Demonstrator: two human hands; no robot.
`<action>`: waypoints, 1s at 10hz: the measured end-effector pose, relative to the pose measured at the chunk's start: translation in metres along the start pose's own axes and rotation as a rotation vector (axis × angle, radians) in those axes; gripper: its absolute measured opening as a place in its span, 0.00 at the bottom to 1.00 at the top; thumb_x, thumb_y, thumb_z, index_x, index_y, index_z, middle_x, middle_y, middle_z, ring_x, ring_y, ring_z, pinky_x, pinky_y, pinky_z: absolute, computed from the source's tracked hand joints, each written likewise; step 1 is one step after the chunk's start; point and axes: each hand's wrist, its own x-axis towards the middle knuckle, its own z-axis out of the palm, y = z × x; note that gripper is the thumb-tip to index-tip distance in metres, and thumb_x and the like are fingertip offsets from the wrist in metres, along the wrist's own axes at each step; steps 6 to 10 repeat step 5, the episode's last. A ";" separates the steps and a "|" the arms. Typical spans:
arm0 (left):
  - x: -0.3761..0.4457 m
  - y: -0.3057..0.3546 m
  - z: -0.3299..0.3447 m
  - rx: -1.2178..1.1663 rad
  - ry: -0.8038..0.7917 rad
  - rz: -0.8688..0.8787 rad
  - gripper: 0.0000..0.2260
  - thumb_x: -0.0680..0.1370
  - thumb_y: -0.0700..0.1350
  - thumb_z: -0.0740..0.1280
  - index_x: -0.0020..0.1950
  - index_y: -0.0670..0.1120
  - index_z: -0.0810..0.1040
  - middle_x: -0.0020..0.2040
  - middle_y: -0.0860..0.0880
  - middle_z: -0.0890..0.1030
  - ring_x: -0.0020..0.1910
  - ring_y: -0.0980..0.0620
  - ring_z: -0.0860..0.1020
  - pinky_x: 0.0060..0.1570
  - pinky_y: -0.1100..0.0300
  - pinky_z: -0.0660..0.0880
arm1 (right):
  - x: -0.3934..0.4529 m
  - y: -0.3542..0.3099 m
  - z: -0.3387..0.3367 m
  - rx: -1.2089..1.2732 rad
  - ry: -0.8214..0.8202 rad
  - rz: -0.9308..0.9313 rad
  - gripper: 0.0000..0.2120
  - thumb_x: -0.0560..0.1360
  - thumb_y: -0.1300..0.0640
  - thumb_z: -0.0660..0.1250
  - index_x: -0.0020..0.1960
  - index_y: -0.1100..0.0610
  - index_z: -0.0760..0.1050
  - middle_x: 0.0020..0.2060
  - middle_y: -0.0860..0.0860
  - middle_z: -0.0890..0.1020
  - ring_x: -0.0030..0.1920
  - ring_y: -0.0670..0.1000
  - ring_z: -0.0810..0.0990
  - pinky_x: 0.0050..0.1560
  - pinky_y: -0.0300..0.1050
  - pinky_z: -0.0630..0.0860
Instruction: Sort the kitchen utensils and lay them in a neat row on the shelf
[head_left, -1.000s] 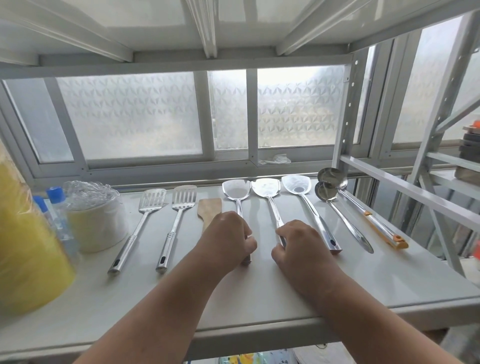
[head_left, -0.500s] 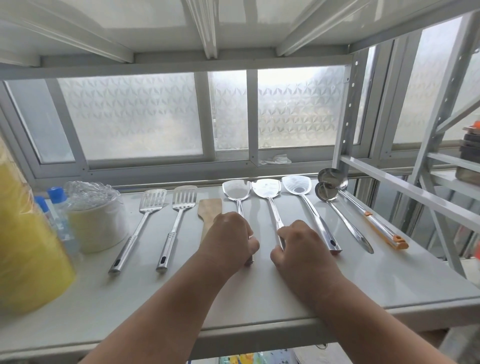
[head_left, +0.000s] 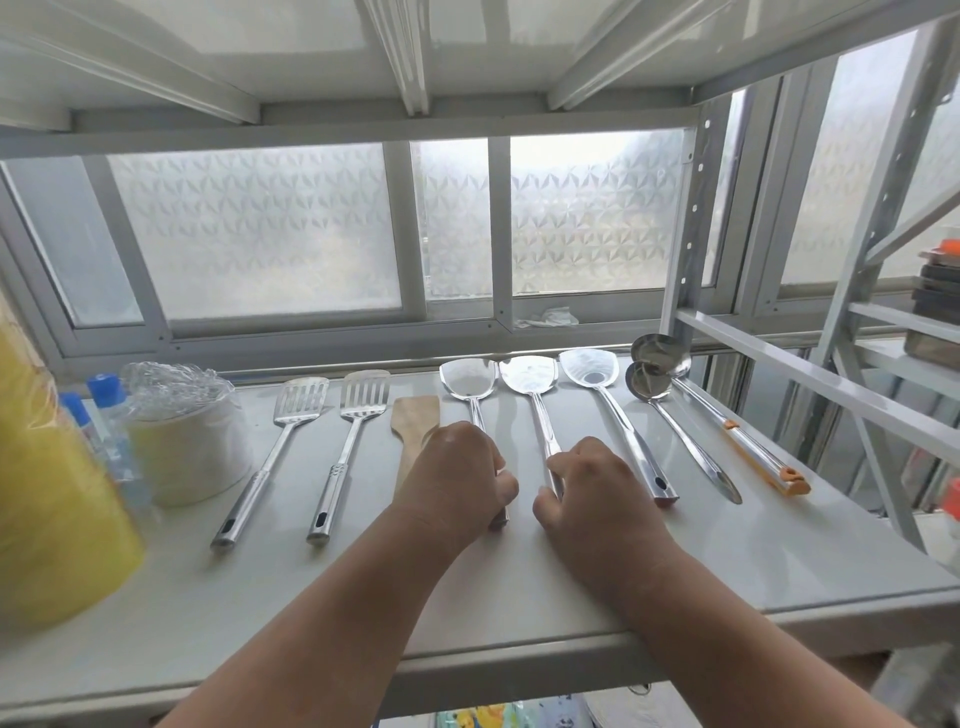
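Several utensils lie side by side on the white shelf, heads toward the window. From the left: two slotted steel turners, a wooden spatula, three solid steel turners, then two ladles, the farther one with an orange-trimmed handle. My left hand grips the handle of the first solid turner. My right hand pinches the handle of the second solid turner. Both handles' ends are hidden under my hands.
At the shelf's left stand a yellow plastic-wrapped bundle, blue-capped bottles and a wrapped white stack. Frosted windows run behind. A metal rack frame with dark boxes rises on the right.
Both hands have stayed on the two turner handles, shifting only slightly. The utensils lie where they lay.
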 end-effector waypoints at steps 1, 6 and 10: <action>0.000 -0.001 0.001 -0.021 0.017 0.000 0.12 0.68 0.50 0.65 0.32 0.46 0.85 0.28 0.51 0.83 0.40 0.52 0.82 0.43 0.54 0.82 | -0.001 0.001 0.000 0.003 0.003 -0.002 0.10 0.76 0.52 0.65 0.40 0.57 0.72 0.44 0.51 0.72 0.41 0.54 0.75 0.43 0.44 0.69; -0.007 0.003 -0.002 -0.041 0.102 0.019 0.10 0.76 0.50 0.71 0.53 0.49 0.89 0.50 0.51 0.88 0.54 0.52 0.82 0.57 0.61 0.78 | -0.002 0.000 0.002 0.038 0.049 0.003 0.08 0.74 0.52 0.65 0.44 0.57 0.74 0.42 0.51 0.71 0.41 0.54 0.72 0.43 0.44 0.68; -0.007 0.003 -0.002 -0.041 0.102 0.019 0.10 0.76 0.50 0.71 0.53 0.49 0.89 0.50 0.51 0.88 0.54 0.52 0.82 0.57 0.61 0.78 | -0.002 0.000 0.002 0.038 0.049 0.003 0.08 0.74 0.52 0.65 0.44 0.57 0.74 0.42 0.51 0.71 0.41 0.54 0.72 0.43 0.44 0.68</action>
